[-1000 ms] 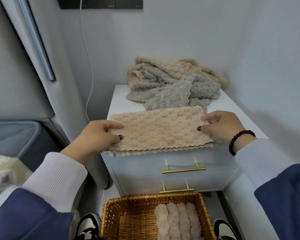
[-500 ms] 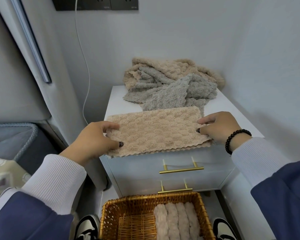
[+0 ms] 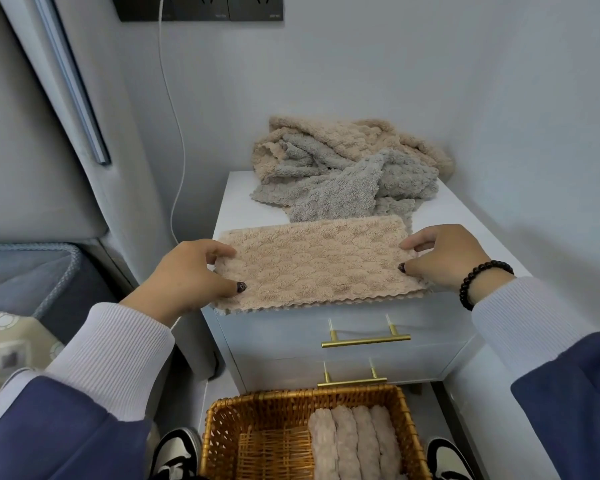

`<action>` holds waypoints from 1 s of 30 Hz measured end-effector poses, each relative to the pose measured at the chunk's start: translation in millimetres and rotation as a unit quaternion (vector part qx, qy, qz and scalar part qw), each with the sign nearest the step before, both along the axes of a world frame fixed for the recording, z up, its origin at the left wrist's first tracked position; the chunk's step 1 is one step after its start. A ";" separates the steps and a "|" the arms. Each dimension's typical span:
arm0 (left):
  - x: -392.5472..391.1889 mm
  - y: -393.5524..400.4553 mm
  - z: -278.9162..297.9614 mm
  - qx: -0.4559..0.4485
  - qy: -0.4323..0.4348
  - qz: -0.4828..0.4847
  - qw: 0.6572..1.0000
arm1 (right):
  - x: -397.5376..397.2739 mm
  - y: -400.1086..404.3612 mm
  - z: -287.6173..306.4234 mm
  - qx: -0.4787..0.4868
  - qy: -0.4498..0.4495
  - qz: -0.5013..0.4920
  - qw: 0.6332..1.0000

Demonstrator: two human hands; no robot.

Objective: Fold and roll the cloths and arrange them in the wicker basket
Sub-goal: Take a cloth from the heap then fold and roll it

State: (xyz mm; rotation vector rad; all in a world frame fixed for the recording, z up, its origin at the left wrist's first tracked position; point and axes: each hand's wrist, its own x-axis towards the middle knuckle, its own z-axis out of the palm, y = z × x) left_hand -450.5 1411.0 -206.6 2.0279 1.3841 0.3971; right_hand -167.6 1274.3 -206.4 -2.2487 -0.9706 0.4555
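Observation:
A beige folded cloth lies flat along the front edge of the white nightstand. My left hand pinches its left end between thumb and fingers. At the right end, my right hand pinches the cloth the same way. Behind it sits a loose pile of beige and grey cloths. On the floor below stands the wicker basket, with several rolled beige cloths side by side in its right half.
Walls close in behind and to the right of the nightstand. A white cable hangs from a dark socket strip. A grey padded bed edge is at the left. My shoes flank the basket.
Both hands have stayed on the cloth's ends, with the cloth drawn slightly flatter and squarer on the nightstand. The view has tilted down a little.

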 end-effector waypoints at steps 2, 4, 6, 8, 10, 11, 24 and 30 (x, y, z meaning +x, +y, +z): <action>-1.9 1.6 1.5 0.019 0.004 0.014 1.000 | 1.2 -1.7 -0.3 -0.001 -0.017 0.001 1.000; -3.5 2.5 6.1 0.066 0.001 0.046 0.997 | 3.5 -2.5 -0.3 0.013 -0.041 -0.014 0.999; -3.2 1.7 11.4 0.109 -0.030 0.079 0.990 | 4.5 -2.0 1.2 0.053 -0.076 -0.042 0.995; 1.3 -1.2 13.5 0.129 -0.065 0.087 0.986 | 1.3 0.1 4.9 0.105 -0.098 -0.061 0.988; 10.5 -5.3 11.8 0.146 -0.079 0.065 0.984 | -8.3 4.3 7.9 0.148 -0.097 -0.055 0.983; 16.0 -7.6 9.3 0.153 -0.076 0.046 0.984 | -15.7 7.7 7.8 0.153 -0.102 -0.041 0.982; 77.4 -5.3 -31.1 0.122 0.066 -0.121 0.983 | -89.4 65.5 -27.1 -0.005 -0.236 0.281 0.930; 73.6 4.0 -36.6 0.090 0.217 -0.120 0.965 | -67.8 61.9 -37.1 -0.102 -0.256 0.260 0.925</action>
